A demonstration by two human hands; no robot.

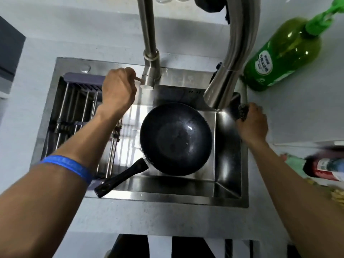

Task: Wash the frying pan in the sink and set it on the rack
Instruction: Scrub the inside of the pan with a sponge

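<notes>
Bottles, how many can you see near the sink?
2. A green bottle lies on the counter behind the sink's right corner; a blurry red bottle lies at the right edge. Others may be out of view.

One head-worn view — close above the sink [230,199], facing straight down, both forearms reaching in from the near edge.

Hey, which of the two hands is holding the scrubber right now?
The right hand, at the sink's right edge, grips the dark scrubber. The left hand is instead up at the faucet's lever, with no scrubber in it.
</notes>
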